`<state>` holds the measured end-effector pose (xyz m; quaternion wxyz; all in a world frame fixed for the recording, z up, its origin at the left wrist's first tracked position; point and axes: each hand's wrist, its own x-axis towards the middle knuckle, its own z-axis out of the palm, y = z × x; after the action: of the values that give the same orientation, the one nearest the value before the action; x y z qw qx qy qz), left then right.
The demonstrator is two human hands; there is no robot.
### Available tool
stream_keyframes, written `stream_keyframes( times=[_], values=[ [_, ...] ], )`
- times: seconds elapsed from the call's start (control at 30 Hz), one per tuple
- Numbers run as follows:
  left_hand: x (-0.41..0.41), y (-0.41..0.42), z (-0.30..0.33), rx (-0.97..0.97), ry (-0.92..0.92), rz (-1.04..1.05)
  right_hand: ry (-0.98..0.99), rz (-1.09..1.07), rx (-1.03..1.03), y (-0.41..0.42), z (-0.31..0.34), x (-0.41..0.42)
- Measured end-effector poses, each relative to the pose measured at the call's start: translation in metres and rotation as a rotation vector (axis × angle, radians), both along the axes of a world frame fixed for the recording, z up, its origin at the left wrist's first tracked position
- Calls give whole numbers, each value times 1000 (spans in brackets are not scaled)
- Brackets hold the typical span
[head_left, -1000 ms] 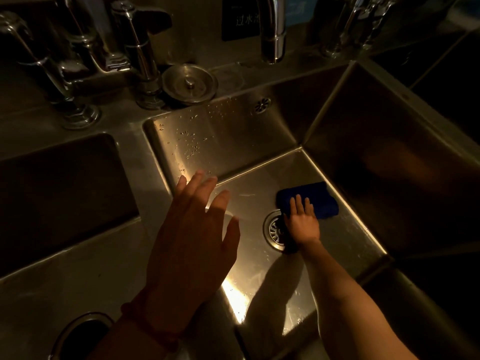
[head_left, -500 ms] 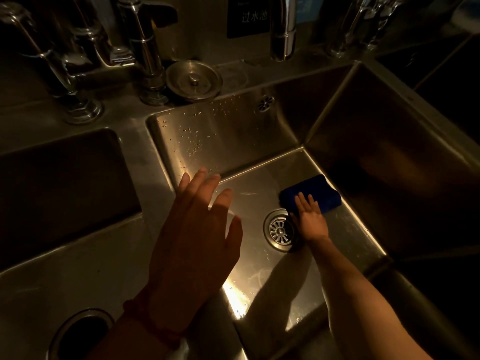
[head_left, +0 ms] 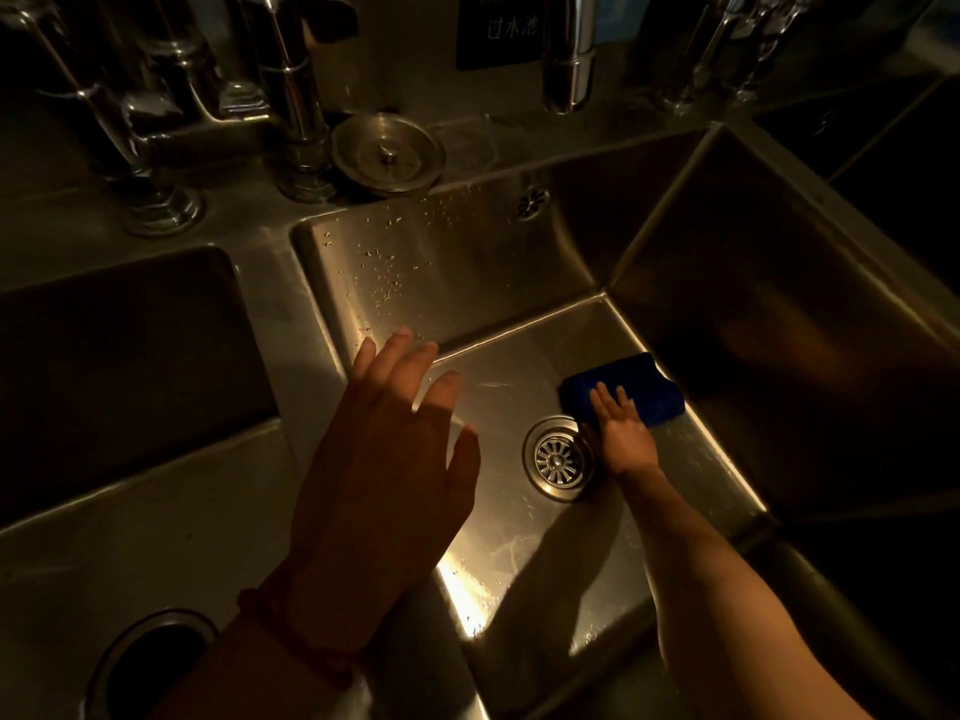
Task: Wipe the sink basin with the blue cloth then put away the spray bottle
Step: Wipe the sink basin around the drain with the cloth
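Note:
The folded blue cloth [head_left: 634, 387] lies on the floor of the steel sink basin [head_left: 467, 272], near its far right corner. My right hand [head_left: 621, 433] presses flat on the cloth's near edge, fingers straight, just right of the round drain [head_left: 558, 458]. My left hand [head_left: 384, 470] hovers with spread fingers over the basin's left rim and holds nothing. No spray bottle is in view.
A second, darker basin [head_left: 119, 356] sits to the left, with a round hole [head_left: 150, 662] in the counter below it. Taps [head_left: 291, 96] and a metal drain stopper [head_left: 387, 153] stand along the back ledge. A spout [head_left: 569, 49] hangs above the basin.
My right hand has pushed the cloth a little to the right, away from the drain and toward the basin's right wall. My left hand has barely moved.

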<state>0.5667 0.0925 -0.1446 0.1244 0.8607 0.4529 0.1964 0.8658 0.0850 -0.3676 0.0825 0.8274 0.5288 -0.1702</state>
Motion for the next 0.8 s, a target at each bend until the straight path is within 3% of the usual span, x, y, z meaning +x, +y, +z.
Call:
stream_keyframes(
  times=[0.27, 0.63, 0.8],
  values=[
    [2, 3, 2, -62, 16, 36, 9, -35, -9, -47, -2, -2],
    [4, 4, 0, -29, 15, 40, -24, -11, -4, 2, 3, -4],
    [3, 3, 1, -29, 9, 43, -17, -5, -21, -24, 2, 0]
  ],
)
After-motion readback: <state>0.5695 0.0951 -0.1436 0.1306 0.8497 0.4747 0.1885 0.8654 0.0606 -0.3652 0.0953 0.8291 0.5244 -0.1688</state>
